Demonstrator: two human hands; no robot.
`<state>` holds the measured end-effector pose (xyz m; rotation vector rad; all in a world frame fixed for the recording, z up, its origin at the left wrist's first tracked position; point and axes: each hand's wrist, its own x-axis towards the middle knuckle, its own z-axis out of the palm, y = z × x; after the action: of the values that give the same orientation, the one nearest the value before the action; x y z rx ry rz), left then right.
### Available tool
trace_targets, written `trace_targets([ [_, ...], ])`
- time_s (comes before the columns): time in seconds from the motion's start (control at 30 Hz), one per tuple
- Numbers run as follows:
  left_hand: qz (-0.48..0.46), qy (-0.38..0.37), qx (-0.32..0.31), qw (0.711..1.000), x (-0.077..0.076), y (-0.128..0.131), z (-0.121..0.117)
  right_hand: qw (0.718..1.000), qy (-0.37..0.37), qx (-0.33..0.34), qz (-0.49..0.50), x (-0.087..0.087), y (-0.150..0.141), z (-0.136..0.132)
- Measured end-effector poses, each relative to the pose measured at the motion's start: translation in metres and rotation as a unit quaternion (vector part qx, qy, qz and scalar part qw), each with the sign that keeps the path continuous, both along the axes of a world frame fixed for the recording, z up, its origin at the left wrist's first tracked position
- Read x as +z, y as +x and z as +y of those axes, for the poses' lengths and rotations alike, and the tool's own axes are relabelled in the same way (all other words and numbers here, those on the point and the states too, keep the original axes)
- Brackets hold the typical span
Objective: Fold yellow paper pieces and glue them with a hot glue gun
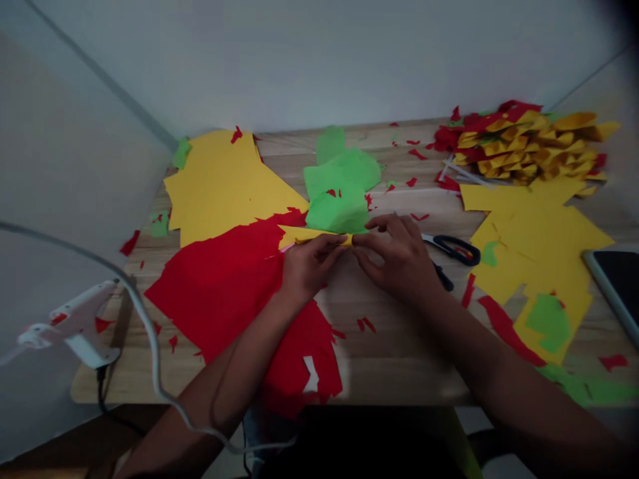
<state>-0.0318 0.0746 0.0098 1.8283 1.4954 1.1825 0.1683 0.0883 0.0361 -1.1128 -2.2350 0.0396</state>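
A folded piece of yellow paper is pinched between the thumb and fingers of my left hand, its pointed end toward the left. At the paper's right end, my right hand has its thumb and fingertips closed on the tip, partly hiding it. Beneath my left hand and forearm lies a large sheet of red paper. Green paper pieces rest just beyond both hands. Scissors with dark handles lie beside my right hand, which covers part of them.
Yellow sheets lie back left, with more yellow cut pieces at right. A heap of yellow and red paper shapes sits back right. At left are a white glue gun and a cable. A phone lies far right.
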Motion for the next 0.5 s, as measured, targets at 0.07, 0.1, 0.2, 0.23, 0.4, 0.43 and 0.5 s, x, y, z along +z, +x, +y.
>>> trace_targets([
  [0.07,0.033,0.008,0.007,0.999,-0.001,-0.001,0.000,1.000,-0.001,-0.010,-0.021,0.001,0.000,0.000],
  [0.1,0.046,0.012,0.007,0.999,-0.001,0.000,0.000,0.999,0.001,-0.015,-0.029,0.001,-0.001,-0.001],
  [0.2,0.078,0.017,0.002,0.997,-0.003,0.003,-0.002,0.999,0.002,-0.030,-0.038,0.000,-0.003,-0.002],
  [0.23,0.082,0.012,0.000,0.997,-0.003,0.004,-0.003,0.999,-0.003,-0.032,-0.038,0.000,-0.003,-0.002],
  [0.4,-0.020,-0.029,-0.011,0.999,-0.004,0.010,-0.003,0.997,-0.061,-0.020,0.045,-0.008,-0.002,0.004],
  [0.43,-0.051,-0.033,-0.016,0.998,-0.003,0.010,-0.002,0.994,-0.075,-0.008,0.076,-0.011,-0.001,0.007],
  [0.5,-0.099,-0.042,-0.025,0.994,-0.001,0.010,0.000,0.985,-0.104,0.025,0.135,-0.016,-0.001,0.012],
])
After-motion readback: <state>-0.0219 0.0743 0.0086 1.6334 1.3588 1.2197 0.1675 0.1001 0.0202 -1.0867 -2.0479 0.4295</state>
